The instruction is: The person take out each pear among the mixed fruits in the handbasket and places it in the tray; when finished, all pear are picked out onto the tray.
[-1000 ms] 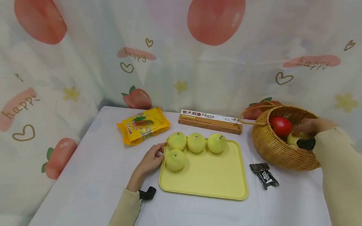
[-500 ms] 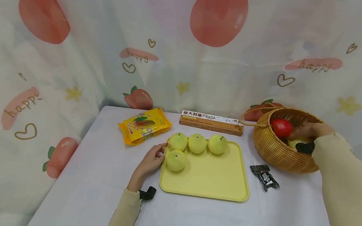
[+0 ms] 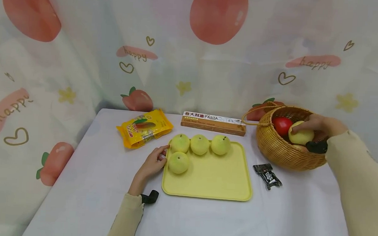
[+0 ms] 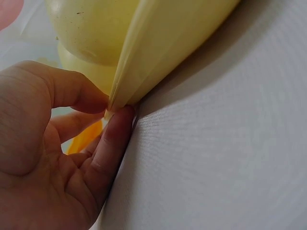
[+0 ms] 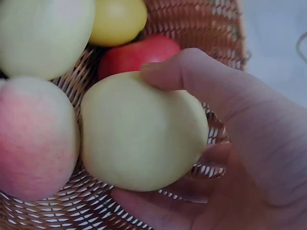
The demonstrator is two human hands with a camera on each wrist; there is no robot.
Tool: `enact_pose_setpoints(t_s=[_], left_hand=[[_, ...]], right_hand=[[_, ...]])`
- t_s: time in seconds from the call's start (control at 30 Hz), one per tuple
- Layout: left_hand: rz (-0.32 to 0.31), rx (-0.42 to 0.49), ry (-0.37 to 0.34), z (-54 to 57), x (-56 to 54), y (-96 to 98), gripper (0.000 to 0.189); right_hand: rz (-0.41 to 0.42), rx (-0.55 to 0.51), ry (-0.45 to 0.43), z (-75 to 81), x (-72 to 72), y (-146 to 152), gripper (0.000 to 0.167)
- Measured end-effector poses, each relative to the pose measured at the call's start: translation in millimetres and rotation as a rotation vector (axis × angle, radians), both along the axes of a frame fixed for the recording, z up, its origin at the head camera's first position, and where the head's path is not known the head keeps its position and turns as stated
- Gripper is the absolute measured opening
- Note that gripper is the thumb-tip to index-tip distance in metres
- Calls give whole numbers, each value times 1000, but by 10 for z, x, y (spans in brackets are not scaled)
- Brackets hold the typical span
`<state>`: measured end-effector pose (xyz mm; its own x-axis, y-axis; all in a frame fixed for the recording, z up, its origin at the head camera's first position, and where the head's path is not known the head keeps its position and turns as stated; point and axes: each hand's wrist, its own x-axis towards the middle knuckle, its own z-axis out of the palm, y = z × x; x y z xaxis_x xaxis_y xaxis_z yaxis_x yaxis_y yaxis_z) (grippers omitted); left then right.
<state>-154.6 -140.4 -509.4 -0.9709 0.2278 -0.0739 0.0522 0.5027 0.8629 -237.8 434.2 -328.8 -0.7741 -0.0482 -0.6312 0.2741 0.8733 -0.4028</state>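
Note:
My right hand (image 3: 324,126) grips a pale yellow-green pear (image 3: 301,133) at the mouth of the wicker basket (image 3: 278,152). In the right wrist view, the thumb lies over the pear (image 5: 139,136) and the fingers curl beneath it. Beside it in the basket are a pinkish peach (image 5: 36,139), another pale fruit (image 5: 45,36), a yellow fruit (image 5: 120,21) and a red fruit (image 5: 136,56). At the left rim of the yellow tray (image 3: 218,178), my left hand (image 3: 153,162) pinches the edge between thumb and fingers. Several similar pears (image 3: 179,162) sit on the tray's upper left part.
A yellow snack bag (image 3: 145,128) lies behind the left hand. Behind the tray is a pasta box (image 3: 213,124). A small black wrapped packet (image 3: 268,175) lies between tray and basket. A patterned curtain (image 3: 209,77) hangs behind the white table (image 3: 204,219).
My right hand has raised the pear a little inside the basket, so more of it shows. The left hand stays at the tray's rim. The head view has shifted slightly.

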Motion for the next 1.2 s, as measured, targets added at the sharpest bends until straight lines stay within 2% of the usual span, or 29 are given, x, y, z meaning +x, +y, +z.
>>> enact_pose_setpoints(t_s=[0.17,0.33,0.47,0.6,0.77,1.2], left_hand=[[-4,-8,6,-18,-19,-10,56],[-2,-17,3,-22,-33,-14,56],[-1,-20,10,-25,-39,-14,56],[2,-15,3,-26,-32,-16,56],[4,-15,-5,-19,-15,-17,56],[-1,8,6,10,13,3,57]], right_hand=[[-25,-6,154,-28,9,-40,72],[10,37,317,-80,39,-77,84],[7,44,413,-79,81,-119,89],[15,64,512,-56,133,-175,86],[25,61,568,3,210,-259,87],[-15,60,626,123,462,-432,92]])
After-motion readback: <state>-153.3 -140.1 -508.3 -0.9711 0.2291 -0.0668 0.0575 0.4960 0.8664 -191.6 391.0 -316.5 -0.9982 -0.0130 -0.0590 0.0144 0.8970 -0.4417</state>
